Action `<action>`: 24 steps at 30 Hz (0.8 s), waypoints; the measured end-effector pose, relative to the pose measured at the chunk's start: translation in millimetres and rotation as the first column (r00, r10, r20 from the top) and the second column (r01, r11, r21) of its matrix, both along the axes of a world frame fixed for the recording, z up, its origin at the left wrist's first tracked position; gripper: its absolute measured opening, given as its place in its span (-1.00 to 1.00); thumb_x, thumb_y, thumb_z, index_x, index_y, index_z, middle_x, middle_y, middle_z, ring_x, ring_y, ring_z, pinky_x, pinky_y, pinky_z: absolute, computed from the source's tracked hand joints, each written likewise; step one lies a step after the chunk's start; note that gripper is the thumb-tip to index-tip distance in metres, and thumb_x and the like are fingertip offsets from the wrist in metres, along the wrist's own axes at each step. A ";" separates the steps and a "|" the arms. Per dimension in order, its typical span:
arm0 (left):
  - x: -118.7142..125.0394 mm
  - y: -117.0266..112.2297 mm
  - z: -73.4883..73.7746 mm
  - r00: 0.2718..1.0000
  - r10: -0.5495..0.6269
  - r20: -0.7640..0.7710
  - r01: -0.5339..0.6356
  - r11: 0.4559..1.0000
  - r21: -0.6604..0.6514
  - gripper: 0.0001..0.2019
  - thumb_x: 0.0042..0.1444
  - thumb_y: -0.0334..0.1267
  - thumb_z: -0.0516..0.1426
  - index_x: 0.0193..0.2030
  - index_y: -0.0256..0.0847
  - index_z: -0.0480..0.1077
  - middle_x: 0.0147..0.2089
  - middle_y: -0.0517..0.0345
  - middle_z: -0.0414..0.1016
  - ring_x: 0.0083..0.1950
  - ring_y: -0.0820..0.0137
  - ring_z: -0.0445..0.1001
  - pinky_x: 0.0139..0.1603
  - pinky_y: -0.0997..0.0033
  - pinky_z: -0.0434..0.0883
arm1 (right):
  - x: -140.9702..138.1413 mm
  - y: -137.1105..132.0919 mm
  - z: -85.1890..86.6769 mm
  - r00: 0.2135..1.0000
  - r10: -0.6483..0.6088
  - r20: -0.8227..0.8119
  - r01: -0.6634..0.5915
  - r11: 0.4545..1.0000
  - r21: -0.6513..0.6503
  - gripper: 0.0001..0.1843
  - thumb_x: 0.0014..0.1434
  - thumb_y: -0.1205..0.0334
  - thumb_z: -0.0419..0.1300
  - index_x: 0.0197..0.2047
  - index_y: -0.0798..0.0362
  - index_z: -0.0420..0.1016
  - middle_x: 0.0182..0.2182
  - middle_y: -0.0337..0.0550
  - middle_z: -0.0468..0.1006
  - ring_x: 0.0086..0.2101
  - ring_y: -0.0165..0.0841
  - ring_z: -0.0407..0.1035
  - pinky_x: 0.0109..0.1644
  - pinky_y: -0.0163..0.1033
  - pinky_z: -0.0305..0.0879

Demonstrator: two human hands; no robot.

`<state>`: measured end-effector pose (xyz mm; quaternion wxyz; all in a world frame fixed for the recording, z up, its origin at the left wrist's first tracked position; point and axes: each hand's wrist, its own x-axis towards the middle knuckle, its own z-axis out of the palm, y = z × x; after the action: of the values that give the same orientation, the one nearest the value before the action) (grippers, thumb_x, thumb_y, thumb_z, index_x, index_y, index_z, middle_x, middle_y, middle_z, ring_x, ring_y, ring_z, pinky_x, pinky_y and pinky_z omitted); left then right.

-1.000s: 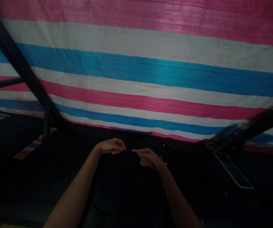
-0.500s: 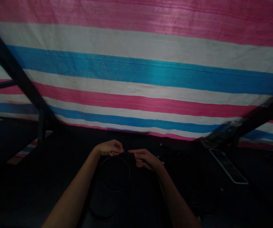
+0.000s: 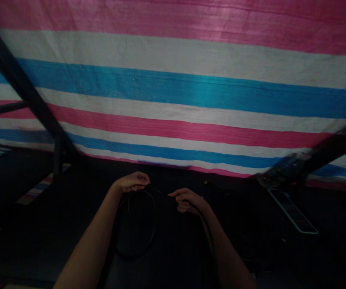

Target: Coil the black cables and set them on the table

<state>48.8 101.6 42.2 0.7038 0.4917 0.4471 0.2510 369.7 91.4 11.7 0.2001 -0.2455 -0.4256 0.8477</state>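
Black cable coil (image 3: pixel 154 212), left hand (image 3: pixel 132 181) to right hand (image 3: pixel 187 200) (fingers pinched)

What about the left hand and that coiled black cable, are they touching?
Touching: the head view shows the coiled thin black cable running up into the left hand, whose fingers close around the top of the loop.

L hand (image 3: pixel 132 182), R hand (image 3: pixel 187 200) hold blk cable (image 3: pixel 160 192)

Dim low down (striped tarp (image 3: pixel 173 92) brighter), edges warped.
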 end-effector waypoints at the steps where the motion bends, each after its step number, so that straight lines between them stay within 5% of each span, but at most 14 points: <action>1: 7.6 0.7 -2.5 1.000 -0.019 -0.001 0.019 1.000 -0.007 -0.64 -0.09 -0.08 0.43 -0.31 -0.28 0.46 -0.57 0.30 0.39 -0.66 0.64 0.11 -0.65 0.59 -0.05 | -2.0 -0.7 -1.1 1.000 -0.018 -0.002 0.018 1.000 0.013 -0.64 0.07 0.28 0.38 -0.03 0.11 0.69 -0.76 -0.53 0.17 -0.69 -0.58 -0.09 -0.49 -0.34 0.05; 5: 45.6 -0.6 -11.0 0.991 -0.133 0.009 0.133 0.989 -0.058 -0.65 -0.12 -0.09 0.45 -0.37 -0.30 0.49 -0.55 0.24 0.42 -0.65 0.61 0.18 -0.64 0.58 0.02 | -8.4 -2.8 -2.5 0.999 -0.046 -0.016 0.047 0.997 0.059 -0.47 0.11 0.20 0.40 0.16 0.09 0.60 -0.68 -0.48 0.29 -0.65 -0.57 0.03 -0.38 -0.31 0.18; 8: 61.3 -3.2 -13.5 0.980 -0.197 0.029 0.199 0.975 -0.099 -0.66 -0.13 -0.13 0.45 -0.32 -0.30 0.53 -0.52 0.21 0.46 -0.63 0.58 0.23 -0.62 0.57 0.11 | -8.9 -3.1 -0.5 0.999 -0.030 -0.023 0.031 0.998 0.046 -0.53 0.10 0.12 0.42 0.06 0.15 0.66 -0.71 -0.49 0.20 -0.65 -0.56 -0.02 -0.44 -0.31 0.10; 11: 52.9 -3.1 -11.2 0.981 -0.188 0.041 0.191 0.976 -0.107 -0.63 -0.17 -0.19 0.47 -0.23 -0.30 0.57 -0.48 0.21 0.49 -0.58 0.57 0.29 -0.58 0.57 0.17 | -8.6 -2.9 1.7 0.999 -0.042 -0.019 0.042 0.999 0.013 -0.59 0.09 0.16 0.43 0.00 0.15 0.68 -0.70 -0.51 0.13 -0.64 -0.57 -0.11 -0.46 -0.32 0.01; 18: -3.5 -2.3 1.5 0.999 -0.024 0.048 0.026 0.999 -0.031 -0.62 -0.09 -0.22 0.44 -0.11 -0.27 0.58 -0.39 0.17 0.55 -0.49 0.55 0.37 -0.49 0.56 0.26 | -7.5 -1.7 3.0 0.996 -0.077 -0.035 0.076 0.997 -0.035 -0.49 0.19 0.27 0.33 0.22 0.08 0.55 -0.67 -0.55 0.05 -0.62 -0.55 -0.23 -0.46 -0.31 -0.07; 24: 12.1 4.3 -8.7 0.998 0.026 0.051 -0.026 1.000 0.003 -0.70 -0.09 -0.21 0.43 -0.23 -0.31 0.57 -0.49 0.21 0.50 -0.54 0.56 0.33 -0.55 0.57 0.19 | -7.6 0.8 -1.4 0.993 -0.105 -0.055 0.105 0.994 0.000 -0.52 0.18 0.28 0.29 0.18 0.09 0.58 -0.72 -0.55 0.10 -0.66 -0.57 -0.20 -0.45 -0.32 0.06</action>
<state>60.9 106.0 33.5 0.7106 0.4806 0.4350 0.2736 362.0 92.2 10.2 0.2563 -0.2436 -0.4076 0.8419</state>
